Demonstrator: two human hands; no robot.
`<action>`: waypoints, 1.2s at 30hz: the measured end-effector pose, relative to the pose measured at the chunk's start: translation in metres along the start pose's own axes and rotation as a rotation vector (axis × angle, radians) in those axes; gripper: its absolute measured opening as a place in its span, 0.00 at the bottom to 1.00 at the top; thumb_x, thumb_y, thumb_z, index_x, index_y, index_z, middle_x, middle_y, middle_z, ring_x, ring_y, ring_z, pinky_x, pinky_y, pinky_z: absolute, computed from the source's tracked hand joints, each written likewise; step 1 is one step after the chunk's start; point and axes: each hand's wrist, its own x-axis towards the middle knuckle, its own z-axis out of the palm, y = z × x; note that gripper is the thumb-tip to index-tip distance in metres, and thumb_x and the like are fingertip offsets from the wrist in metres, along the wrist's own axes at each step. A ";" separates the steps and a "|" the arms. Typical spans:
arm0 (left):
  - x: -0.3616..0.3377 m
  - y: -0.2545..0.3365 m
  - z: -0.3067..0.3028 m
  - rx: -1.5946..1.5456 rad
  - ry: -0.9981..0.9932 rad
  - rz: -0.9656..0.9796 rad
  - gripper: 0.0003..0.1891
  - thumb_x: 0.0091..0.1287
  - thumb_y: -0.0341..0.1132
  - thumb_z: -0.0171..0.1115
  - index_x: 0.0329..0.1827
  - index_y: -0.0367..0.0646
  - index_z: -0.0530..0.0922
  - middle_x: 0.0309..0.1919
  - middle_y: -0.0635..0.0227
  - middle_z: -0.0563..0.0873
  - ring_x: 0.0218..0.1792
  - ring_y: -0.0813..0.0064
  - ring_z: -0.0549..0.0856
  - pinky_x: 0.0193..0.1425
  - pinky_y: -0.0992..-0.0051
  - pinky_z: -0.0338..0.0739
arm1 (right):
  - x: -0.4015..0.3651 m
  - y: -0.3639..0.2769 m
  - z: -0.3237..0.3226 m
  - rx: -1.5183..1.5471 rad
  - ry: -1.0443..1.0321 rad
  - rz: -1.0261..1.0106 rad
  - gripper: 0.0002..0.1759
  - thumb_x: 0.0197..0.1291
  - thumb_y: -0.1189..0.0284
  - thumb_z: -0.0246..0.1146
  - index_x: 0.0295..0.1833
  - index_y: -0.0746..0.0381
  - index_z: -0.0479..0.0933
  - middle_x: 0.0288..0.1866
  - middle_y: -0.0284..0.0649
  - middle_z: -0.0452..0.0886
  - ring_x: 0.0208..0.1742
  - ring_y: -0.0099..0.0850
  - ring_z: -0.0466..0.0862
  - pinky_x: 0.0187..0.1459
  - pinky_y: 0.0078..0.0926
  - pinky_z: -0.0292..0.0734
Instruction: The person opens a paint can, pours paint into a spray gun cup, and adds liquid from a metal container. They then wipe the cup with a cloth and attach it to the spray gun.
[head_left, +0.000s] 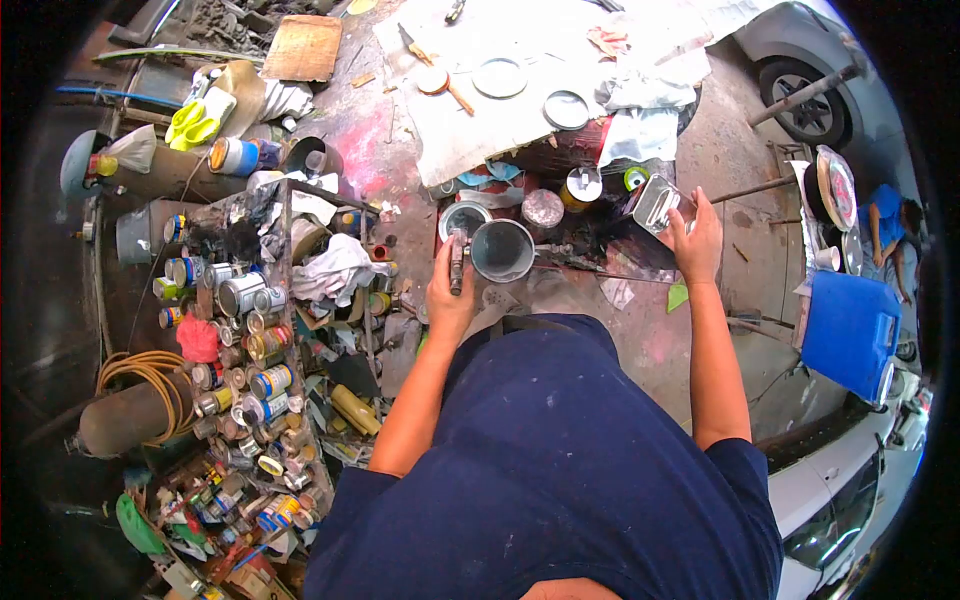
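My left hand is closed around the metal handle of a spray gun. The gun's round, uncovered cup faces up beside the fist, its inside grey. To the right, my right hand grips a rectangular metal tin, thumb and fingers at its near right side. Just behind the cup stands an uncovered round can. A paint-crusted can stands between the two hands, and a yellow-banded can is close to the tin.
Shelves at left carry many paint cans, with white rags near their edge. Lids and brushes lie on a white sheet ahead. At right are a blue panel, parked cars and a seated person.
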 end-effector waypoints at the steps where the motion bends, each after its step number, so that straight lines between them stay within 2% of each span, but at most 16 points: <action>1: 0.000 -0.001 0.000 -0.004 -0.004 -0.008 0.29 0.73 0.33 0.65 0.76 0.42 0.71 0.67 0.48 0.82 0.66 0.47 0.83 0.68 0.60 0.78 | 0.000 0.000 0.000 0.000 -0.001 -0.001 0.40 0.71 0.47 0.64 0.75 0.66 0.69 0.68 0.54 0.80 0.69 0.51 0.78 0.69 0.47 0.70; 17: 0.002 -0.005 0.001 0.003 0.004 0.010 0.29 0.72 0.31 0.65 0.76 0.41 0.71 0.67 0.47 0.82 0.66 0.47 0.83 0.68 0.60 0.78 | 0.000 0.000 0.000 0.000 -0.004 0.016 0.40 0.70 0.48 0.64 0.75 0.66 0.69 0.68 0.53 0.79 0.69 0.51 0.79 0.69 0.48 0.70; 20: 0.002 -0.003 -0.001 -0.001 -0.007 -0.004 0.29 0.72 0.31 0.65 0.76 0.40 0.70 0.66 0.46 0.82 0.66 0.47 0.83 0.68 0.60 0.78 | 0.000 0.000 0.000 -0.026 0.016 -0.012 0.38 0.70 0.52 0.67 0.75 0.66 0.69 0.67 0.51 0.81 0.67 0.49 0.80 0.68 0.44 0.72; 24: 0.002 -0.003 -0.001 -0.028 -0.011 -0.009 0.29 0.73 0.31 0.65 0.76 0.40 0.70 0.66 0.46 0.82 0.66 0.46 0.83 0.68 0.59 0.77 | 0.000 0.000 0.001 -0.037 0.024 -0.017 0.38 0.70 0.52 0.67 0.74 0.66 0.69 0.66 0.51 0.81 0.66 0.49 0.80 0.68 0.44 0.73; 27: 0.002 -0.005 -0.002 -0.047 -0.024 -0.043 0.29 0.73 0.32 0.65 0.77 0.42 0.70 0.67 0.46 0.82 0.69 0.48 0.81 0.71 0.59 0.75 | 0.000 -0.001 0.000 -0.026 0.026 -0.020 0.37 0.70 0.52 0.67 0.74 0.66 0.70 0.66 0.51 0.81 0.66 0.49 0.81 0.67 0.44 0.73; 30: 0.005 -0.004 0.001 -0.027 0.022 0.012 0.29 0.73 0.33 0.66 0.76 0.42 0.71 0.59 0.50 0.87 0.55 0.54 0.90 0.57 0.63 0.84 | 0.000 -0.002 -0.002 0.005 0.023 -0.020 0.37 0.70 0.52 0.66 0.74 0.66 0.70 0.67 0.52 0.81 0.67 0.50 0.80 0.68 0.45 0.72; 33: 0.013 0.012 -0.002 -0.312 -0.082 -0.541 0.30 0.72 0.35 0.67 0.76 0.43 0.70 0.47 0.58 0.89 0.33 0.67 0.89 0.34 0.69 0.85 | -0.001 -0.003 -0.002 0.031 0.019 -0.005 0.38 0.69 0.50 0.66 0.74 0.65 0.70 0.67 0.53 0.80 0.67 0.50 0.79 0.68 0.47 0.71; 34: 0.014 0.003 0.006 -0.441 -0.011 -0.617 0.23 0.73 0.35 0.66 0.69 0.41 0.74 0.34 0.67 0.84 0.20 0.79 0.79 0.19 0.76 0.76 | -0.001 -0.003 -0.002 0.022 0.018 -0.002 0.38 0.69 0.50 0.66 0.74 0.65 0.70 0.67 0.53 0.80 0.67 0.50 0.79 0.68 0.46 0.71; 36: 0.014 0.000 0.002 -0.434 -0.044 -0.678 0.18 0.73 0.36 0.65 0.61 0.41 0.75 0.31 0.69 0.82 0.21 0.79 0.79 0.20 0.75 0.77 | 0.000 -0.003 -0.005 0.009 0.007 0.009 0.39 0.69 0.49 0.66 0.74 0.66 0.70 0.67 0.52 0.80 0.68 0.49 0.79 0.69 0.46 0.71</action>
